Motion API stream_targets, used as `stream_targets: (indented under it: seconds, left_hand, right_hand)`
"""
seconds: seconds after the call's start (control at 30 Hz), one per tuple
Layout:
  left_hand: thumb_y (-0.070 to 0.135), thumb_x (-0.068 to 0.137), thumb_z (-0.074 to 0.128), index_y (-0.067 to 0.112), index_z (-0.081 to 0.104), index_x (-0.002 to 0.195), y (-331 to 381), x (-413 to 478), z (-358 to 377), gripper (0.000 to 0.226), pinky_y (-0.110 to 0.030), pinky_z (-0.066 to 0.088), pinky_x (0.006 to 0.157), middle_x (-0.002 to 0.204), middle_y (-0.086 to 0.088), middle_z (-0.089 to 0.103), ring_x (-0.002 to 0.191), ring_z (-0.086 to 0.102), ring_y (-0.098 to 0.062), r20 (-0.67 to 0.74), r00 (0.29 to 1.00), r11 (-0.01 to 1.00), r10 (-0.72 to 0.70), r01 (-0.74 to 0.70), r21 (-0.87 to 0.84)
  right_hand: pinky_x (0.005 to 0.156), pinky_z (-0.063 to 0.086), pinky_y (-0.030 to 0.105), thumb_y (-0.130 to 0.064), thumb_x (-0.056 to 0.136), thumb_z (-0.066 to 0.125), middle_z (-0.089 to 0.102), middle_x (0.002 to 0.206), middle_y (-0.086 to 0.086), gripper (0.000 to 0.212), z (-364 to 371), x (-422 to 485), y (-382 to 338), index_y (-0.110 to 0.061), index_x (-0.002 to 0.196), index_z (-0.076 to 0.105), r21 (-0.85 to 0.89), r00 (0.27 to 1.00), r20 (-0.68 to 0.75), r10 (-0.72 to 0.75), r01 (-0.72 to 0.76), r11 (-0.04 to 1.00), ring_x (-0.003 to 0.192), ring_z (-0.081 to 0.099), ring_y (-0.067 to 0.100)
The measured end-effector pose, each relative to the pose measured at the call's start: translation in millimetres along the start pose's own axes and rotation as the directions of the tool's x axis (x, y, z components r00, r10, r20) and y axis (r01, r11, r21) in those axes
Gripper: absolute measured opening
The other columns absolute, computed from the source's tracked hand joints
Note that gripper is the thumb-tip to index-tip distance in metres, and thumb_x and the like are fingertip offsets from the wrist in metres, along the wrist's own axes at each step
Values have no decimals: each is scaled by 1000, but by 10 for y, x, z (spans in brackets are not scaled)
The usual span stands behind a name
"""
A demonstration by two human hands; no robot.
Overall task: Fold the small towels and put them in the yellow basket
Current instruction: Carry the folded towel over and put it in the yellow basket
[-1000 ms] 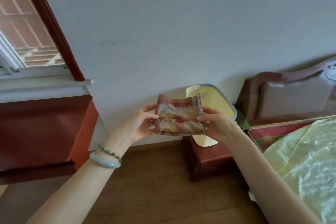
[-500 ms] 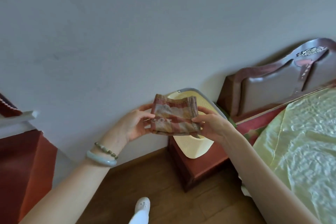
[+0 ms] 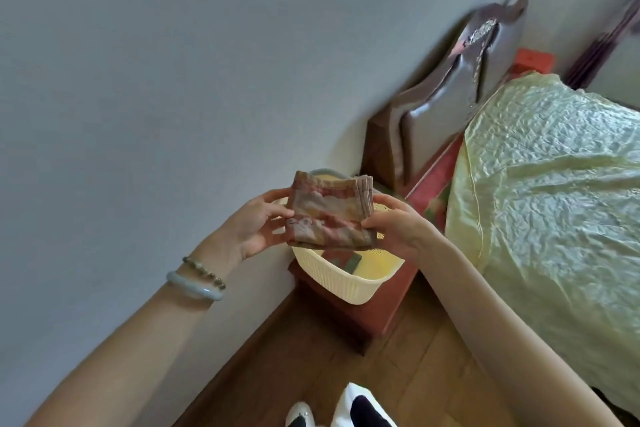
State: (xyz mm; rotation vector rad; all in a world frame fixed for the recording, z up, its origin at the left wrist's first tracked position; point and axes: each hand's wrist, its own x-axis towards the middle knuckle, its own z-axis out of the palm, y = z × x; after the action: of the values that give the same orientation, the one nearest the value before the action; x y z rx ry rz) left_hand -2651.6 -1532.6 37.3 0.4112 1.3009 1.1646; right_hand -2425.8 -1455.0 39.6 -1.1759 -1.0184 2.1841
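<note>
Folded towel (image 3: 331, 215) in front of yellow basket (image 3: 343, 282): covers far rim and most of interior. Dark item (image 3: 349, 262) inside basket, half hidden under towel; cannot identify. My left hand (image 3: 254, 227) and right hand (image 3: 398, 227): fingertips behind towel edges, out of sight. Both my forearms cut off at bottom edge. Headboard (image 3: 450, 104) top blurred, ornament unreadable. My shoes (image 3: 360, 407) cropped by bottom edge. Bedspread (image 3: 554, 201) runs off right edge.
</note>
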Motion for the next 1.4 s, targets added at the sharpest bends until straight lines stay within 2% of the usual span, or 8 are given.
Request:
stream_targets:
  seconds: [0.3, 0.53, 0.7, 0.77, 0.9, 1.13, 1.33, 1.4]
  left_hand:
    - [-13, 83, 46, 15, 57, 120, 15, 1054, 102, 47, -41, 57, 69, 108, -12, 63, 96, 62, -28, 99, 989, 985, -111, 96, 142]
    - [-13, 85, 45, 17, 55, 116, -150, 1793, 156, 45, -37, 56, 64, 100, -11, 64, 89, 64, -26, 43, 976, 955, -212, 197, 222]
    - [-13, 86, 45, 20, 55, 112, -344, 2292, 137, 43, -44, 56, 78, 110, -15, 62, 98, 62, -31, 10, 953, 898, -304, 283, 336]
    - [-14, 86, 45, 19, 54, 113, -449, 2482, 117, 44, -47, 54, 85, 113, -15, 62, 102, 61, -32, -1, 941, 864, -338, 311, 397]
    - [-17, 86, 42, 14, 48, 118, -630, 2887, 103, 45, -36, 55, 68, 108, -10, 59, 92, 62, -24, 8, 933, 769, -360, 293, 568]
    - [-10, 90, 43, 11, 46, 118, -1063, 3564, 39, 35, -32, 57, 63, 105, -8, 59, 87, 63, -20, 24, 892, 565, -452, 265, 781]
    - [-9, 85, 42, 15, 47, 107, -1580, 4053, -229, 33, -45, 59, 72, 104, -13, 59, 91, 65, -32, 59, 874, 444, -482, 186, 876]
    - [-9, 82, 39, 13, 48, 106, -1724, 4182, -292, 33, -30, 58, 71, 106, -8, 55, 87, 60, -23, 38, 892, 359, -450, 142, 923]
  right_hand:
    - [69, 55, 44, 20, 78, 48, 60, 88, 13, 45, -370, 625, 16, -11, 111, 49, -6, 985, -166, 49, -50, 999, 86, 59, 27]
    - [73, 55, 49, 20, 78, 50, 57, 98, 14, 45, -738, 1291, 205, -9, 112, 45, 34, 959, -215, 185, -182, 983, 92, 58, 29]
    - [74, 56, 50, 18, 78, 51, 55, 111, 19, 53, -943, 1703, 455, -13, 120, 44, 82, 909, -295, 293, -281, 956, 101, 58, 32]
    - [74, 56, 49, 18, 78, 51, 55, 113, 18, 54, -1004, 1838, 571, -14, 120, 43, 104, 885, -334, 323, -306, 946, 103, 58, 32]
    - [72, 56, 47, 16, 78, 51, 55, 110, 16, 50, -1076, 2117, 819, -17, 115, 43, 152, 830, -395, 393, -362, 920, 97, 59, 29]
    - [75, 57, 53, 11, 74, 53, 56, 109, 13, 49, -1170, 2656, 1306, -19, 111, 43, 105, 687, -571, 449, -481, 870, 99, 58, 32]
    - [80, 55, 54, 4, 75, 54, 54, 108, 14, 44, -1273, 3114, 1814, -11, 114, 42, 17, 633, -644, 429, -549, 836, 100, 58, 33]
    - [78, 54, 56, 5, 74, 53, 53, 94, 11, 34, -1286, 3255, 1943, -8, 105, 46, -14, 628, -654, 423, -569, 822, 98, 59, 36]
